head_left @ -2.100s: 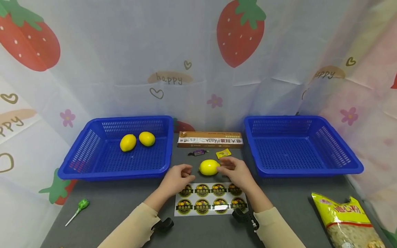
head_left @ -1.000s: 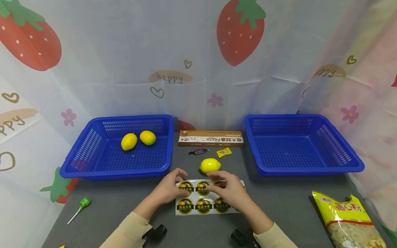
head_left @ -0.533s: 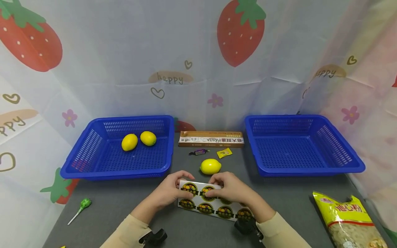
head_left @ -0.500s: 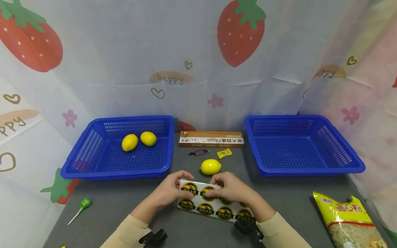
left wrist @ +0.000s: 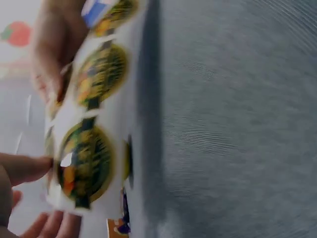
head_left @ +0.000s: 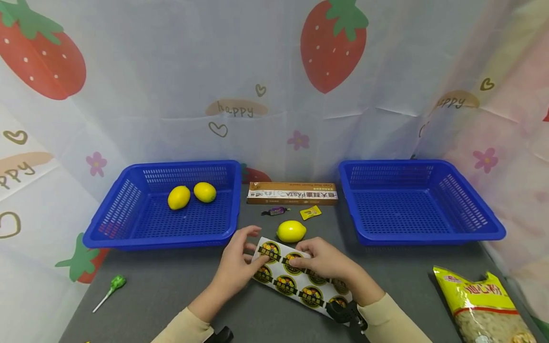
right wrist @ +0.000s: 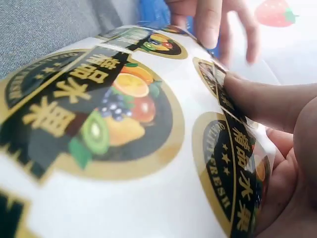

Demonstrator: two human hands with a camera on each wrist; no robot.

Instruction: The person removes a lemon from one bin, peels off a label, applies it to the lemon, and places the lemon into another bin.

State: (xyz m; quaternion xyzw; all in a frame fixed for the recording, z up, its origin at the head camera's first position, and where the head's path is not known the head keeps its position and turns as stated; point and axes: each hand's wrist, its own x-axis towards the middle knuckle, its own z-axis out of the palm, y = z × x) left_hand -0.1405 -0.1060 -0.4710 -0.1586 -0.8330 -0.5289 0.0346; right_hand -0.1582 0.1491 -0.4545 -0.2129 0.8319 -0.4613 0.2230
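Head view: sticker sheet (head_left: 293, 281) slants more steeply.

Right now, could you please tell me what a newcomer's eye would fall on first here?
Probably the sheet of round fruit stickers, held at a slant by the right hand just below the middle of the head view. Next might come the bright yellow lemon beyond it, or the large red strawberry printed on the curtain behind.

The right hand (head_left: 328, 261) partly hides the sticker sheet (head_left: 297, 281), blurred in the left wrist view. The head view's bottom edge crops the bag (head_left: 484, 302) and a yellow thing (head_left: 87, 341), too small to tell.
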